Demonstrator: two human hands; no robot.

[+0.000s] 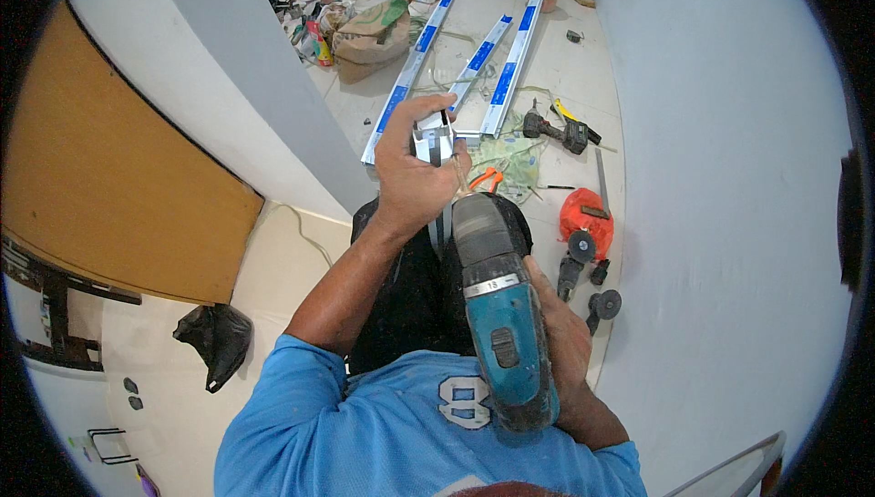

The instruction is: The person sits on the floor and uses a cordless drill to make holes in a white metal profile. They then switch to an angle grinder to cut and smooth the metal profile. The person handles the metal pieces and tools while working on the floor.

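Fingers (407, 123) of my left hand (415, 174) curl tight around a small folded sheet-metal bracket (433, 142), held centre. My right hand (561, 338) grips the teal-and-black cordless drill (499, 315), its nose at the bracket. Far on the floor: long metal channels (415, 51) with blue film, a brown paper sack (369, 37).

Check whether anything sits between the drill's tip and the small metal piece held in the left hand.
Nothing visible does. The drill, gripped in the right hand, points straight up at the metal piece pinched in the left hand. The exact contact point is hidden behind the left hand's fingers.
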